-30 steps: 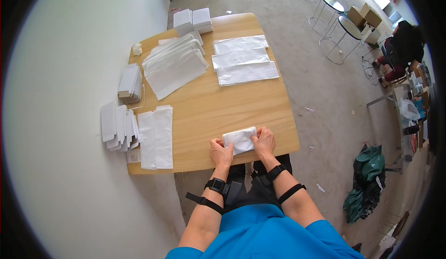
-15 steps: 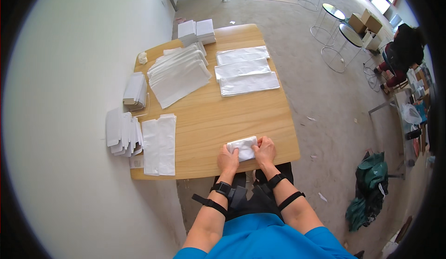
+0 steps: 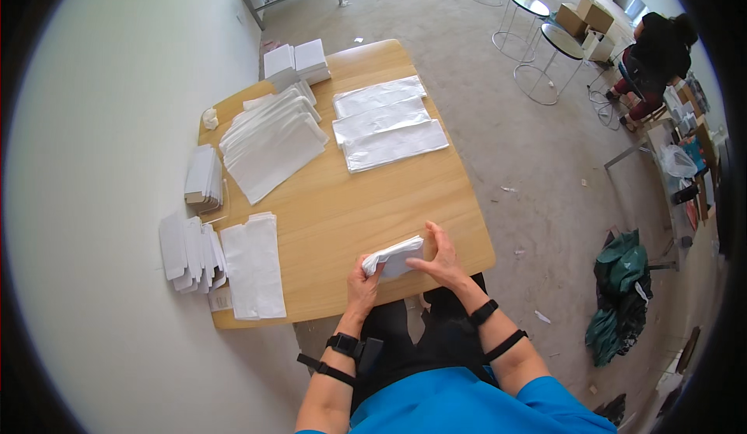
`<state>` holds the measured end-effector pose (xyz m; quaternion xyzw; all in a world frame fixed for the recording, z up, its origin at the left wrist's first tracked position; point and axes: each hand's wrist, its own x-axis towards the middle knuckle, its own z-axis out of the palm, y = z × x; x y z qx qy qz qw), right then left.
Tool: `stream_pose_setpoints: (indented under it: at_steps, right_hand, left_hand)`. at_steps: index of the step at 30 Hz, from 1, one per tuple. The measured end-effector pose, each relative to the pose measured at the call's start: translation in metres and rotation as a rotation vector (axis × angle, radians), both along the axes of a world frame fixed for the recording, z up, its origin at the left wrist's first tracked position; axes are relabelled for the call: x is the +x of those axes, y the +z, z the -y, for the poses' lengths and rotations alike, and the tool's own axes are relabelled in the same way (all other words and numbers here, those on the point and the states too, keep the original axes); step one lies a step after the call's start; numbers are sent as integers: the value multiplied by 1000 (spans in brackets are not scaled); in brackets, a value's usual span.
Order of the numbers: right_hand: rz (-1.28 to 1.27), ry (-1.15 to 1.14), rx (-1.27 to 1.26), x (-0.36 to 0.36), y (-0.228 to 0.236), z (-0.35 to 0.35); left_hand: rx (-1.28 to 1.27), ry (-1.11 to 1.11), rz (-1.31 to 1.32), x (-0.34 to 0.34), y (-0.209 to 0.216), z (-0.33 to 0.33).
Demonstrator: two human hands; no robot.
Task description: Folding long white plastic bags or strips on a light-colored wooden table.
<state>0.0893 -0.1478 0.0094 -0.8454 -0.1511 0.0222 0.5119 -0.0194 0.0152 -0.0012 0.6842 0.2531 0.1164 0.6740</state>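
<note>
A folded white bundle (image 3: 403,257) of thin sheet material, paper or plastic, stands on edge at the near side of the wooden table (image 3: 350,208). My left hand (image 3: 361,285) is closed around its left end. My right hand (image 3: 440,263) is at the other end, thumb and fingers spread apart, with the thumb close to or touching the bundle. To the left lies a flat stack of white sheets (image 3: 254,267). Farther off are a fanned pile of white sheets (image 3: 272,142) and a group of overlapping folded white sheets (image 3: 389,123).
White flat cartons (image 3: 187,255) and a white box stack (image 3: 204,173) line the left edge by the wall. More white stacks (image 3: 296,62) stand at the far corner. Round stools (image 3: 562,41), a seated person (image 3: 657,57) and a dark green bag (image 3: 618,278) are to the right.
The bundle, lying flat under both hands before, is now tipped up on edge. My left hand grips its end, while my right hand has loosened and spread. The view has shifted slightly.
</note>
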Motion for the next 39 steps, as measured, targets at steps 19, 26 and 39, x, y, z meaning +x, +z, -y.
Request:
stream_pose_setpoints:
  at_steps: [19,26,39]
  right_hand:
    - [-603,563,470,40,4,-5]
    - [-400,648,277,48,17,-13]
    - [-189,691,231,63,-8,-27]
  left_hand:
    - [-207,-407,141,22,19,-53]
    - [-204,-395,131,29,17,-65]
    - [-35,-422,86,43,7,-73]
